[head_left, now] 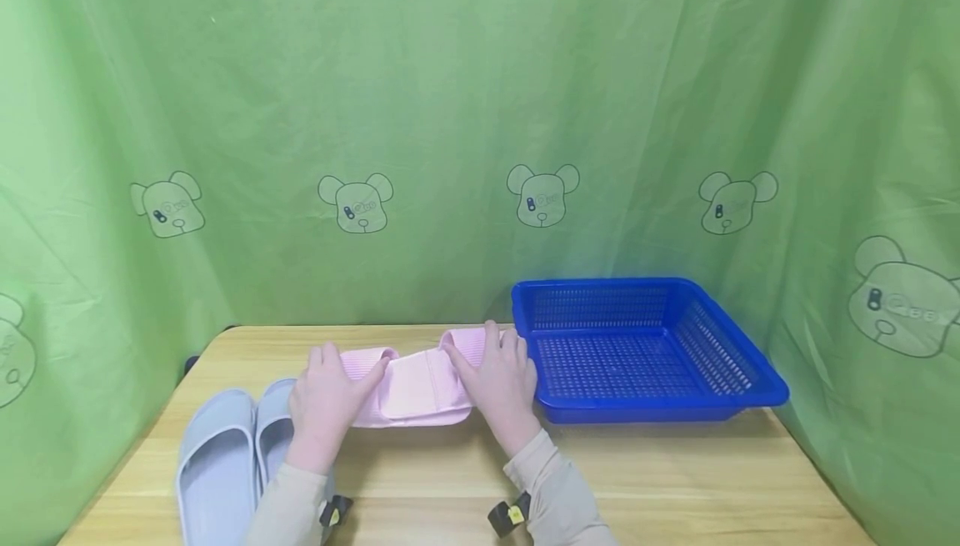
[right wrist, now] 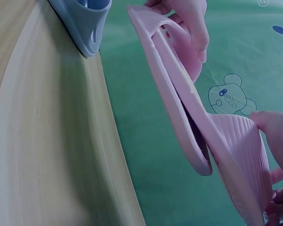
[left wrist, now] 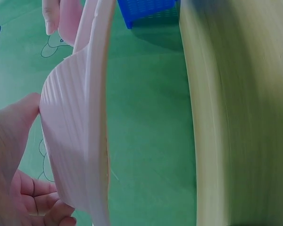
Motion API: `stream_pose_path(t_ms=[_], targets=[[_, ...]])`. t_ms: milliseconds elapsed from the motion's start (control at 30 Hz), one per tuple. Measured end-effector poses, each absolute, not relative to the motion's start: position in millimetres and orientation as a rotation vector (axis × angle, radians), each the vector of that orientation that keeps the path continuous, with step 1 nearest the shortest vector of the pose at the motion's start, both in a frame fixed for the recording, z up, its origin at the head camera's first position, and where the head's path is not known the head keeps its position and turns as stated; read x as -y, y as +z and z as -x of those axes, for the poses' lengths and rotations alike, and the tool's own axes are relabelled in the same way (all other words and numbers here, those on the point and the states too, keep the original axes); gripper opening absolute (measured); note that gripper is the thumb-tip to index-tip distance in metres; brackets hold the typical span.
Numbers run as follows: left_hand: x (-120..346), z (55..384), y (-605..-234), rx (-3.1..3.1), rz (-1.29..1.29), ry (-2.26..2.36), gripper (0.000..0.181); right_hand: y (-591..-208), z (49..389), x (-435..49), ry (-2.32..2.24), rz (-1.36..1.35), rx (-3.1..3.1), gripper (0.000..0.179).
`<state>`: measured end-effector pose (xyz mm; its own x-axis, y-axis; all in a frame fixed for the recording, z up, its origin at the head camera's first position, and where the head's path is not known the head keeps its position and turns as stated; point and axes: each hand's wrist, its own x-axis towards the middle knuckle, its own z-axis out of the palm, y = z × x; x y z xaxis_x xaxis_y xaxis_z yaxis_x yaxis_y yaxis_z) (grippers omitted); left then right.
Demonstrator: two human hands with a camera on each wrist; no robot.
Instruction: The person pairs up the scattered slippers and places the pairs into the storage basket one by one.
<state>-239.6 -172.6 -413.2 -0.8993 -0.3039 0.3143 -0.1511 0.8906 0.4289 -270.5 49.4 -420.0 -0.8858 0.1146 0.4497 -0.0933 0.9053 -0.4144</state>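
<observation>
A pair of pink slippers is held up over the table, their soles overlapping in the middle and their ribbed straps at opposite ends. My left hand (head_left: 326, 400) grips the left slipper (head_left: 363, 361) by its strap, thumb at the opening. At the other end, my right hand (head_left: 501, 379) holds the strap of the right slipper (head_left: 467, 343). From the left wrist, the left slipper's ribbed strap (left wrist: 68, 127) shows side-on between thumb and fingers. A gap between the two soles shows in the right wrist view, beside the right slipper's strap (right wrist: 240, 141).
Grey-blue slippers (head_left: 219, 471) lie side by side at the table's left, close to my left forearm. A blue perforated basket (head_left: 660, 404) stands at the back right, next to my right hand. Green curtain (head_left: 450, 112) surrounds the wooden table (head_left: 660, 479).
</observation>
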Motion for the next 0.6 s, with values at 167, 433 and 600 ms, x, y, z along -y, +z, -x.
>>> stream_pose_path(t_ms=[167,433,600], targets=[[174.7,239.5,-412.7,2.669,-0.35,-0.567,0.083,-420.7,270.7,-49.0,0.563,-0.023,2.57,0.081],[179.6,240.0,-409.4,2.655,-0.399,-0.579,0.084,-419.6,269.6,-47.8,0.54,-0.102,2.558,0.077],[182.8,239.3,-407.8,2.657,-0.406,-0.572,0.084,-420.5,267.2,-47.2,0.494,-0.161,2.514,0.071]])
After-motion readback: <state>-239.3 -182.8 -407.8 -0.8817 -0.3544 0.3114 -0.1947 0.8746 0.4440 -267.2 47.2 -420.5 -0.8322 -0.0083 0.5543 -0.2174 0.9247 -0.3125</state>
